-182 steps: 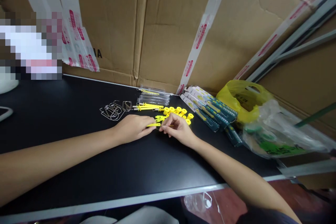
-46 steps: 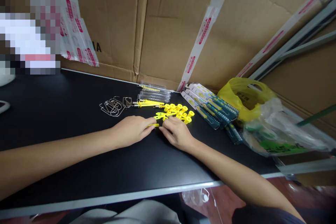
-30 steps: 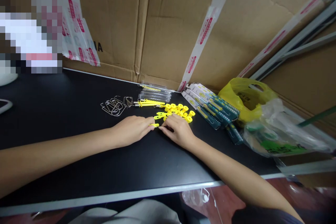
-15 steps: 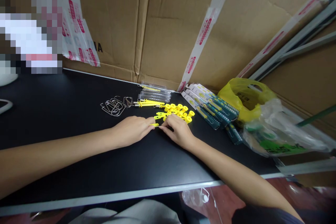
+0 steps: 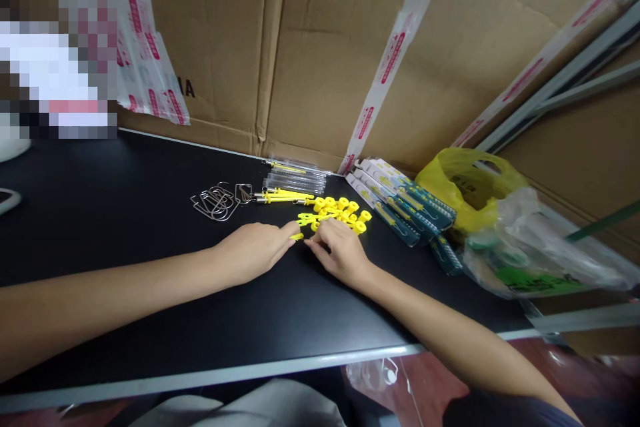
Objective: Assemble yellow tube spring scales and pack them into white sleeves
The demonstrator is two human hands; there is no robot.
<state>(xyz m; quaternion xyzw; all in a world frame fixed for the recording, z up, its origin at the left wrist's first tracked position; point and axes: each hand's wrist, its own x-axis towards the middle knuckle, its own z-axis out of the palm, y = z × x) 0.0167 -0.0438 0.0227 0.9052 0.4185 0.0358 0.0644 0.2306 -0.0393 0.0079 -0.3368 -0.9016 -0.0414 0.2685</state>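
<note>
My left hand (image 5: 263, 250) is closed, pinching a small yellow plastic piece (image 5: 297, 237) whose end sticks out past the fingertips. Close beside it, my right hand (image 5: 343, 250) has thumb and forefinger pressed together near that piece; whatever they grip is too small to make out. Just behind both hands lies a heap of yellow plastic caps (image 5: 361, 227) with some flat yellow strips (image 5: 306, 219). Farther back are yellow rods with metal springs (image 5: 285, 196) and several clear plastic tubes (image 5: 295, 182). A pile of bent metal hooks (image 5: 216, 203) lies to the left.
Printed boxes (image 5: 395, 199) are stacked at the back right, beside a yellow plastic bag (image 5: 450, 210) and a clear bag (image 5: 540, 247). Large taped cardboard (image 5: 325, 67) stands along the back of the black table (image 5: 280, 327). A metal frame (image 5: 565, 93) rises on the right.
My left hand has shifted slightly right with the yellow piece. The thin thing visible between the hands earlier is now hard to see. My right hand has barely moved.
</note>
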